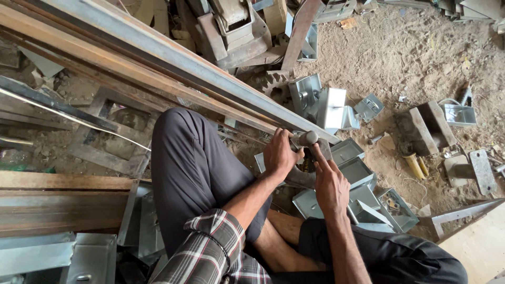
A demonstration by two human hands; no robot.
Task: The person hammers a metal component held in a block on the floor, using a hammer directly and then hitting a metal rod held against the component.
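I sit on a dirt floor with my knees apart. My left hand (279,154) is closed on a small grey sheet-metal piece (260,162) held near the end of a long steel beam (173,63). My right hand (329,181) grips a hammer handle, and the round grey hammer head (307,138) rests just above the piece, next to my left thumb. What lies under the hammer head is hidden by my hands.
Several folded grey sheet-metal boxes (357,171) lie around my right knee and more (321,102) lie beyond the beam. Rusty long beams (63,202) and a metal frame (113,139) sit at left. Scrap parts (236,31) pile up at the top; blocks and brackets (426,126) lie at right.
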